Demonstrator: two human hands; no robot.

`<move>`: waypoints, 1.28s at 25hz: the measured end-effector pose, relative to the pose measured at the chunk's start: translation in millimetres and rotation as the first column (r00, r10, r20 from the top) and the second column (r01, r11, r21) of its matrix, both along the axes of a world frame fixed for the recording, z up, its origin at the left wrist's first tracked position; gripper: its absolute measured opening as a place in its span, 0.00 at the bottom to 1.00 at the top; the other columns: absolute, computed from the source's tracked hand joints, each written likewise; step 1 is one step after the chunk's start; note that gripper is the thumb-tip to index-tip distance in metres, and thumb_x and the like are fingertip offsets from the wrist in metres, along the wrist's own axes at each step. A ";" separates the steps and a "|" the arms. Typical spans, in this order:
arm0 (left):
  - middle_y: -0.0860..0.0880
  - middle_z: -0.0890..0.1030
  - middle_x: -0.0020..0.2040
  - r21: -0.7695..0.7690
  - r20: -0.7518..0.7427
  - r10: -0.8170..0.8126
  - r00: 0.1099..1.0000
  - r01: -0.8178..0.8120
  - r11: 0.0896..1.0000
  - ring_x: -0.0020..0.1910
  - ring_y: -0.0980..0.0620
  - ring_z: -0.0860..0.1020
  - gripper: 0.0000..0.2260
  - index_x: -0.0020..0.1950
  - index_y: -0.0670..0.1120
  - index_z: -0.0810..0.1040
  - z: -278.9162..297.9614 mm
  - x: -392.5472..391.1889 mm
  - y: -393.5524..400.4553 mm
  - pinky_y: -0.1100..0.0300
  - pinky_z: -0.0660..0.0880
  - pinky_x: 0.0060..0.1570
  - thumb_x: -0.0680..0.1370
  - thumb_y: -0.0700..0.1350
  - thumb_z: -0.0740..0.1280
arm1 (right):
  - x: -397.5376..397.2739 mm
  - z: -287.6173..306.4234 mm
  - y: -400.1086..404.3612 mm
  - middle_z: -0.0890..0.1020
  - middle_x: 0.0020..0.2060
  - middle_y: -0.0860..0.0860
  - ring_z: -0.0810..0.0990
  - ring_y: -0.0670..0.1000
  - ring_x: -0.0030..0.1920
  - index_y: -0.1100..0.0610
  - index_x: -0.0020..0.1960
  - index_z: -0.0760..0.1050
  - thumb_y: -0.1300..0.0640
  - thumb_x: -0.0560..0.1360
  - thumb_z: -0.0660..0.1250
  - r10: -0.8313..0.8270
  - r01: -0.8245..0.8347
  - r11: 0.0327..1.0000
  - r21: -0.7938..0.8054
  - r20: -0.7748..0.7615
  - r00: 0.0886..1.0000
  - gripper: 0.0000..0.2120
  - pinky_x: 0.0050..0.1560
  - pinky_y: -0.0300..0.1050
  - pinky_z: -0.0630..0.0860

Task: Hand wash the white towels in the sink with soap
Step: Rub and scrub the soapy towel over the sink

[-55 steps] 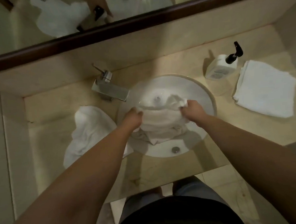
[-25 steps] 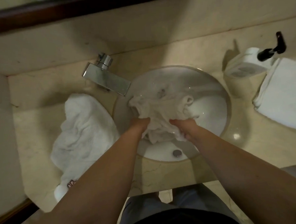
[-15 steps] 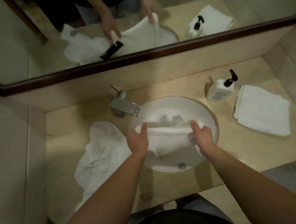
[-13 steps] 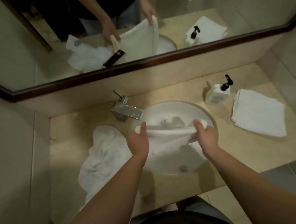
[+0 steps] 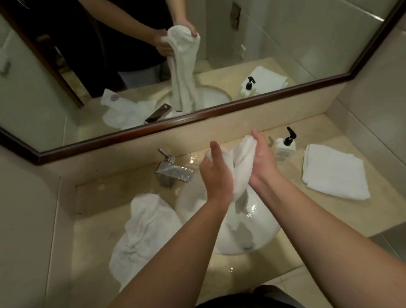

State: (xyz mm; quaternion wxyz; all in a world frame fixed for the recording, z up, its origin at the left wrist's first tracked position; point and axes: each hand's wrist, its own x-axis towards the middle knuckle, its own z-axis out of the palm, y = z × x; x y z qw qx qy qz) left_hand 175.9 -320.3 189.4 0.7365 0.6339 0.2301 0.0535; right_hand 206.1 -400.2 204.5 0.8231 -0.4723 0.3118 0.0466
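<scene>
Both hands are raised above the sink (image 5: 260, 231), the left hand (image 5: 216, 174) and right hand (image 5: 261, 162) facing each other and gripping the bunched white towel (image 5: 241, 168) between them.

three white towels: one (image 5: 241, 168) bunched between two hands, left (image 5: 216, 174) and right (image 5: 262, 161), one crumpled (image 5: 142, 234), one folded (image 5: 334, 170). one sink (image 5: 260, 231), one faucet (image 5: 173, 173), one soap bottle (image 5: 284, 146), one mirror (image 5: 285, 43).
</scene>
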 end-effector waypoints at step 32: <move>0.47 0.80 0.36 -0.147 -0.376 0.151 0.914 -0.220 0.964 0.36 0.51 0.79 0.25 0.38 0.44 0.76 2.1 57.3 -19.9 0.58 0.75 0.37 0.82 0.63 0.58 | 14.0 -19.4 -2.1 0.80 0.38 0.56 0.78 0.55 0.39 0.61 0.40 0.75 0.54 0.82 0.57 0.505 -0.355 0.553 -0.754 -0.035 0.863 0.17 0.37 0.45 0.71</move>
